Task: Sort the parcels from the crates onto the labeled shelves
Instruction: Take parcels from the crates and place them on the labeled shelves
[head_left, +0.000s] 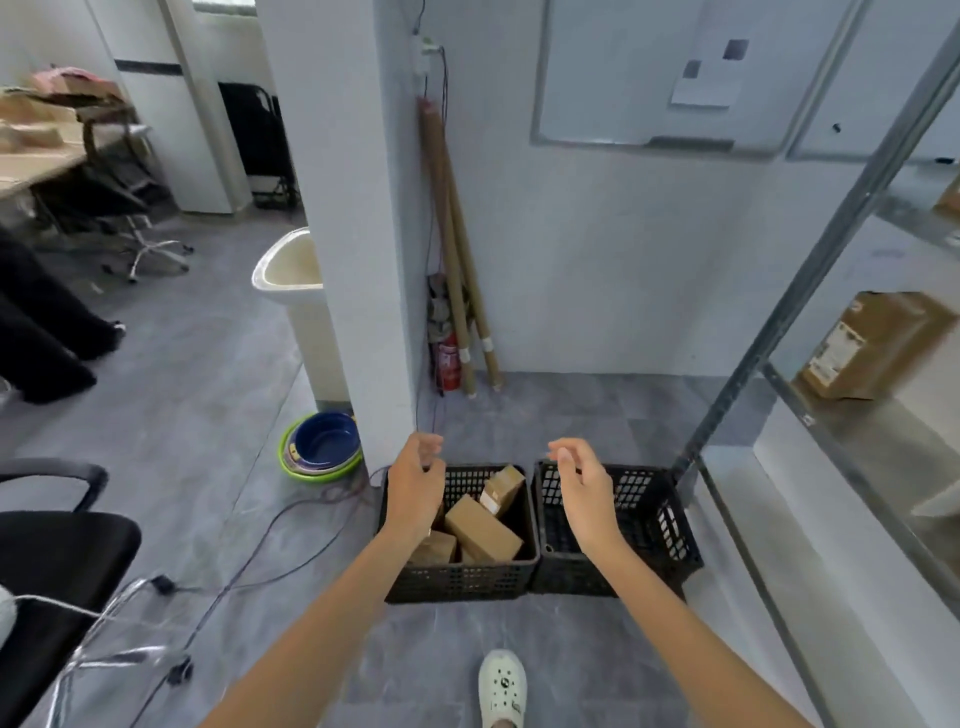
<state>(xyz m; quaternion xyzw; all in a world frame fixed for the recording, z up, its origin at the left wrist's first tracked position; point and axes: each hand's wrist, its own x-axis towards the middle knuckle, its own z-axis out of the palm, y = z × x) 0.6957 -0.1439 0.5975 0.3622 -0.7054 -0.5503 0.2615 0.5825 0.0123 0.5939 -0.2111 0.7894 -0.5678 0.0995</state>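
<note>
Two black plastic crates stand side by side on the grey floor. The left crate (462, 579) holds several brown cardboard parcels; the largest parcel (480, 530) lies tilted in the middle, and a narrower labelled parcel (501, 488) leans behind it. The right crate (649, 525) looks empty inside. My left hand (415, 486) hovers over the left crate's left side, fingers loosely curled, holding nothing. My right hand (584, 488) hovers over the right crate's left edge, fingers relaxed and empty. A metal shelf rack (810, 291) stands at the right with a large labelled parcel (872, 345) on a shelf.
A white pillar (343, 208) rises just behind the left crate, with stacked bowls (322, 447) at its foot. Cardboard tubes (457, 249) and a fire extinguisher (449, 361) stand in the corner. Cables (270, 540) trail over the floor at left, near a black office chair (57, 566).
</note>
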